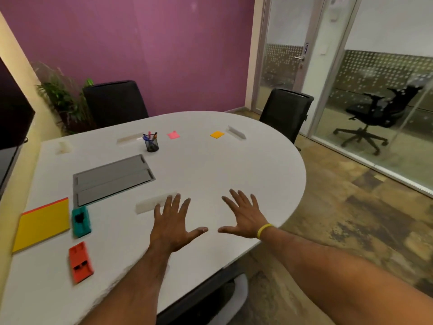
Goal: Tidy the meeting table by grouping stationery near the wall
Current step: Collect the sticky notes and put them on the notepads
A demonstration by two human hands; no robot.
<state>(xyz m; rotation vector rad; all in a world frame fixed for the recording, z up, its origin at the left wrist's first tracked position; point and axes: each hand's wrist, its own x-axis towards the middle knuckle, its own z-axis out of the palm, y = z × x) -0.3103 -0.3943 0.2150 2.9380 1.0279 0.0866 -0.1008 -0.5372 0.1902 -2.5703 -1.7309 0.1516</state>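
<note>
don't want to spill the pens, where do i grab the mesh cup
Grip the mesh cup round its wall, fingers coming from the near side: it stands upright, and pens stick out of its top, likely blocking a grasp from above.

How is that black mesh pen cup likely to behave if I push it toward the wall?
The pen cup looks light, with pens leaning out the top, so a high push could tip it. Its mesh probably gives fingers good grip. Pushed low, it should slide on the smooth white table.
</note>
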